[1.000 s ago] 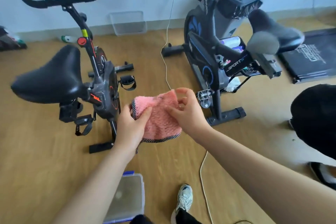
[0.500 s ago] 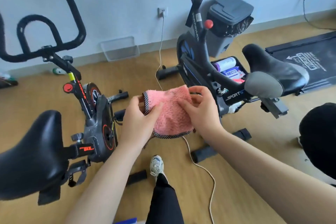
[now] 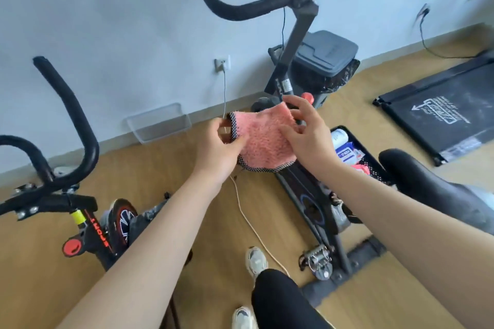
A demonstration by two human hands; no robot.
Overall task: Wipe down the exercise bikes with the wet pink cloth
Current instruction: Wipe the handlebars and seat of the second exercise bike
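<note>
Left hand (image 3: 219, 144) pinches the dotted hem of the pink cloth (image 3: 263, 141) between thumb and fingers, while the right hand (image 3: 307, 136) rests on its far side with fingers spread, not clamped. Held chest-high between two bikes, the cloth sags in the middle: soft, light, limp, and being wet, likely clingy. Bunching it into a pad in one palm should serve better than gripping an edge. Beyond it stands the right-hand bike (image 3: 302, 189), its handlebar (image 3: 270, 5) nearest; the left-hand bike (image 3: 88, 222) waits aside.

Right bike (image 3: 315, 195) frame partly behind pink cloth (image 3: 263, 141), forearm.
</note>
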